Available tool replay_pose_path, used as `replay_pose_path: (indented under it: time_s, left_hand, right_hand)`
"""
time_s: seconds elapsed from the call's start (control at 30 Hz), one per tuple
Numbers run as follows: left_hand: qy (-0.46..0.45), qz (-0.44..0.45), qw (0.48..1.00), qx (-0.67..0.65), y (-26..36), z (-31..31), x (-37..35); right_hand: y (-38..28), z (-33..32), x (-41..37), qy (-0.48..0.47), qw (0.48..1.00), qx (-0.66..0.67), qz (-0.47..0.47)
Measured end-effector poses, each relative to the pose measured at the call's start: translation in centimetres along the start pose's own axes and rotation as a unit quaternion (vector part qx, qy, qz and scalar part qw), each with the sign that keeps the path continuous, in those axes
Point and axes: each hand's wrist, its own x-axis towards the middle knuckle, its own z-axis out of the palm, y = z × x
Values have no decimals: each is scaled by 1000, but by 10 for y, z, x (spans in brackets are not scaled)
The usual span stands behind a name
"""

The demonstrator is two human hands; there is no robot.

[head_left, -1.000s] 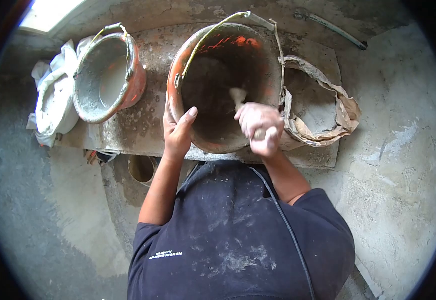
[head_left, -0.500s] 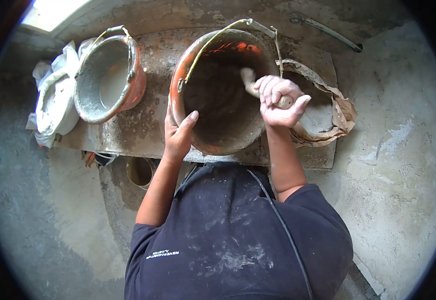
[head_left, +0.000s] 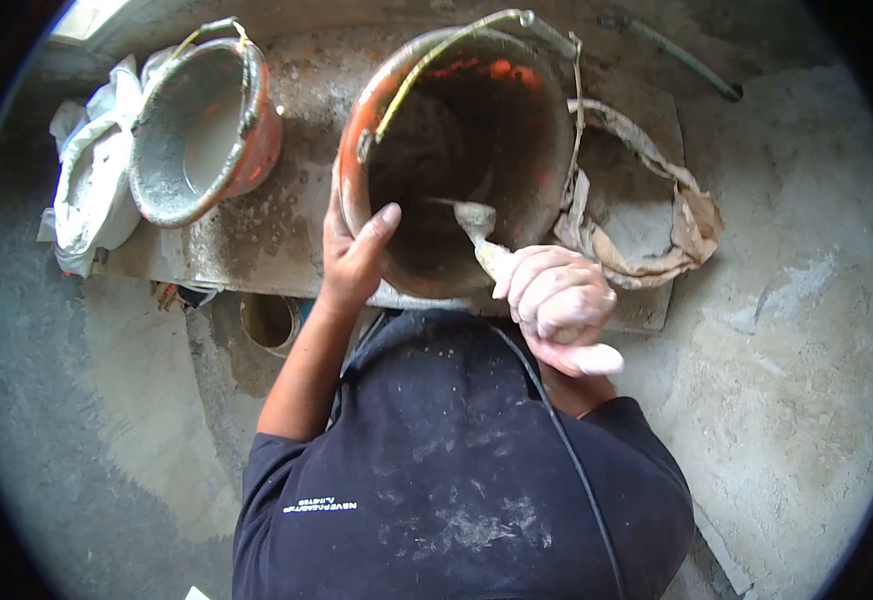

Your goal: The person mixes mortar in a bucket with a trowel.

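A large orange bucket (head_left: 554, 170), coated with dried grey mortar, leans with its mouth facing me. My left hand (head_left: 355, 262) grips its near-left side, the thumb over the rim and the fingers behind the wall. My right hand (head_left: 561, 300), dusted pale, is wrapped round the handle of a mortar-caked trowel (head_left: 477, 222) at the near-right rim. The trowel's neck points into the bucket. Its blade shows only as a thin line against the dark inside, and what lies at the bottom is hard to make out.
Left on the board (head_left: 302, 200) stands a second orange bucket (head_left: 262, 150) with greyish liquid, beside a white sack (head_left: 107, 190). An open paper bag (head_left: 697, 230) of grey powder sits to the right. A pipe (head_left: 682, 55) lies behind; a round container (head_left: 269, 322) is below the board.
My right hand has come down towards my body, drawing the trowel to the bucket's near side. My left hand keeps its hold on the bucket. The whole view has shifted slightly.
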Motion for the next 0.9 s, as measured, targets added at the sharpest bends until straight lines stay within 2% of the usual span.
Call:
replay_pose_path:
  time_s: [0.07, 0.1, 0.17, 0.2, 0.23, 0.3, 0.37, 0.43, 0.53, 0.6, 0.67, 0.8, 0.9]
  left_hand:
    - [0, 6, 1000, 22, 3, 2, 0]
    - [-19, -8, 1000, -9, 4, 0, 2]
    - [1, -4, 999, 37, 2, -2, 3]
    - [2, 0, 999, 37, 4, -1, 4]
    - [2, 2, 1000, 21, 6, 1, 4]
    - [9, 9, 1000, 6, 6, 2, 5]
    - [12, 28, 999, 13, -1, -1, 4]
    - [10, 6, 1000, 10, 0, -4, 3]
    - [-4, -5, 1000, -28, 1, -3, 5]
    - [-35, 24, 999, 4, 0, -6, 8]
    - [-21, 31, 999, 1, -4, -3, 7]
    - [-13, 12, 1000, -16, -2, -5, 7]
    - [2, 27, 999, -30, 3, 3, 13]
  right_hand:
    - [-7, 4, 2, 5, 999, 31, -26]
    - [-3, 4, 2, 15, 999, 33, -21]
    - [13, -9, 1, 62, 996, 46, 49]
    - [26, -16, 1, 109, 990, 60, 63]
    - [42, -23, -1, 195, 976, 73, 70]
    - [48, -44, 4, 248, 965, 67, 52]
    - [41, -54, 17, 183, 982, 40, -24]
    - [35, -55, 31, 164, 982, 39, -79]
    - [40, -71, 42, 128, 988, 24, -83]
    - [51, -81, 38, 123, 990, 20, -60]
    - [41, -79, 38, 120, 992, 23, -29]
    - [26, -73, 43, 84, 993, 43, -64]
    - [43, -78, 44, 68, 995, -26, -62]
